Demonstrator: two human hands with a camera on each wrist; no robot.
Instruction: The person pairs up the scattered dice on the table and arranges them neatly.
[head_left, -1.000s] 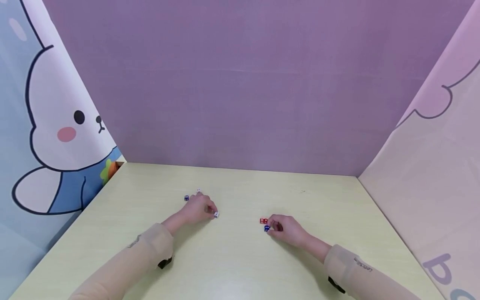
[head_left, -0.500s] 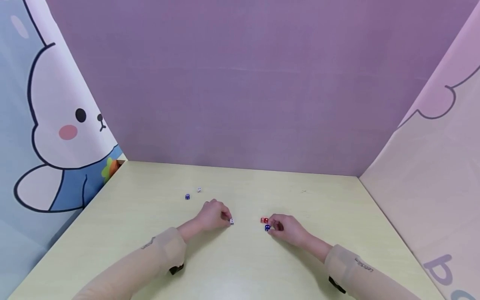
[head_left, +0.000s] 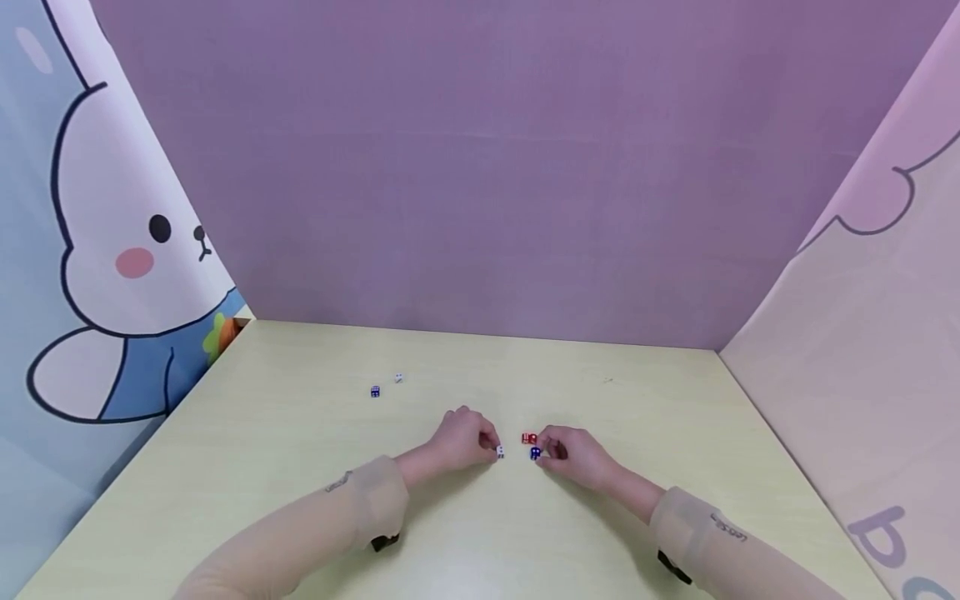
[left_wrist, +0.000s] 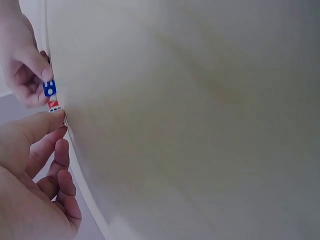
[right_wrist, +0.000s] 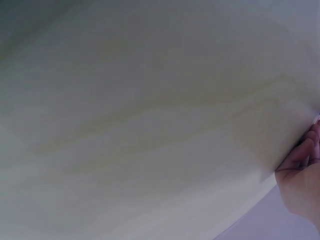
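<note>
Between thumb and fingertips my left hand pinches a white die, close to the table's surface. Just right of it, my right hand pinches a blue die. Right behind the blue die sit red dice, side by side on the table. In the left wrist view the blue die shows large white pips beside the right thumb, and the white die is mostly covered by my left thumb. The right wrist view catches only part of the right hand at its edge.
Farther back on the left of the pale table lie another blue die and another white die. A purple panel stands along the back edge, with printed cloths at the sides.
My left hand has carried the white die rightward and slightly nearer, from the left-side dice to just beside the blue die. The right hand has stayed in place.
</note>
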